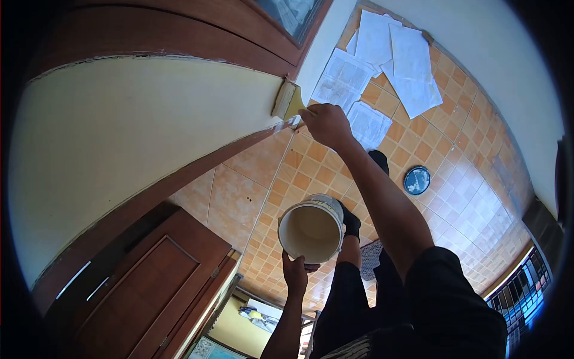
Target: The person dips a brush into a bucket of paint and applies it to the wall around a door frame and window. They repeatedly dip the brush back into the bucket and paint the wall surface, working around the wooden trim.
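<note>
My right hand (327, 124) is closed around the yellow handle of a wide paintbrush (288, 102). The brush head rests at the end of a cream wall panel (161, 107), close to the brown wooden frame. Below, my left hand (295, 274) grips the lower rim of a whitish paint bucket (332, 207). The bucket is tilted so its mouth faces me, and its inside walls look coated in cream paint. Part of my left fingers is hidden behind the rim.
Sheets of newspaper (412, 51) lie on the orange tiled floor (305, 161) along the white wall (478, 36). A dark round lid (417, 180) with white smears sits to the right. A brown wooden door (161, 269) stands at lower left. My feet are near the bucket.
</note>
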`<state>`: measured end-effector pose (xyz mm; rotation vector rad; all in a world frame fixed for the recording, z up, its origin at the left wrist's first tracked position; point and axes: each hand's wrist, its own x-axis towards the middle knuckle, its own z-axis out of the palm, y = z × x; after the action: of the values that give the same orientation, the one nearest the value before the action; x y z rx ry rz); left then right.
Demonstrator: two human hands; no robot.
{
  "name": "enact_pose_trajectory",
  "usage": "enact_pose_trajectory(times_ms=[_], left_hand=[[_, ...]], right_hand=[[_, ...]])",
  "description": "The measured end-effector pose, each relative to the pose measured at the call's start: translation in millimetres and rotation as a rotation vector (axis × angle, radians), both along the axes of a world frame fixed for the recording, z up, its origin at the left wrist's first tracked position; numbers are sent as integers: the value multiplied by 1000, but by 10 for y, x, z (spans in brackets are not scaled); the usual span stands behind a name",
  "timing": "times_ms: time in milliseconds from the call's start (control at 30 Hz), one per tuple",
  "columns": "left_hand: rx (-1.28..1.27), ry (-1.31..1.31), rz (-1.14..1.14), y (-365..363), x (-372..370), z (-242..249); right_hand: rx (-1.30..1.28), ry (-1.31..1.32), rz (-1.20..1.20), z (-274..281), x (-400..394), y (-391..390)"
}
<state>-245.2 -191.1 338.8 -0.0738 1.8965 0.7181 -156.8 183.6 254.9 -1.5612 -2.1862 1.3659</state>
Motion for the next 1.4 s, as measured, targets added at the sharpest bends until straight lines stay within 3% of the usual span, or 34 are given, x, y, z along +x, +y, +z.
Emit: enact_pose_trajectory(times_ms=[100, 233, 267, 333, 433, 467, 567, 667, 767, 900, 933, 1033, 1167, 1333, 1400], left_hand=[[-25, -32, 25, -6, 47, -23], [-20, -79, -46, 137, 85, 6], [-25, -89, -51, 154, 87, 2], [-38, -113, -57, 164, 94, -2], [-33, -165, -62, 146, 75, -32], [-32, -187, -57, 184, 76, -66], [-45, -233, -44, 143, 96, -100], [-40, -221, -64, 101, 77, -200], [-53, -201, -96, 106, 63, -292], [-59, -214, -114, 78, 37, -487], [-62, -221, -109, 86, 45, -526], [-60, -252, -100, 85, 57, -597], [-72, -225, -130, 58, 57, -576], [-88, -274, -102, -14, 61, -633], [-106, -279, -105, -41, 83, -661]], right_hand=[[-71, 193, -170, 158, 324, -230], [-288, -176, -172, -546, 101, -29], [-253, -132, -190, -609, 10, 27], [-185, -49, -220, -495, -193, 129], [-29, 113, -24, 172, 103, 49], [52, 158, -45, 158, 230, -51], [-152, -27, -81, -63, 304, -83], [-254, -151, -158, -647, 11, 36], [-229, -64, -239, -258, -287, 101], [-150, 139, -215, 441, 124, -155], [-167, 152, -208, 388, 228, -197], [-284, -132, -199, -47, 165, -69], [-154, -64, -167, -25, -211, 175], [-43, 243, -151, 1020, 182, -114], [-79, 254, -176, 1092, 306, -146]])
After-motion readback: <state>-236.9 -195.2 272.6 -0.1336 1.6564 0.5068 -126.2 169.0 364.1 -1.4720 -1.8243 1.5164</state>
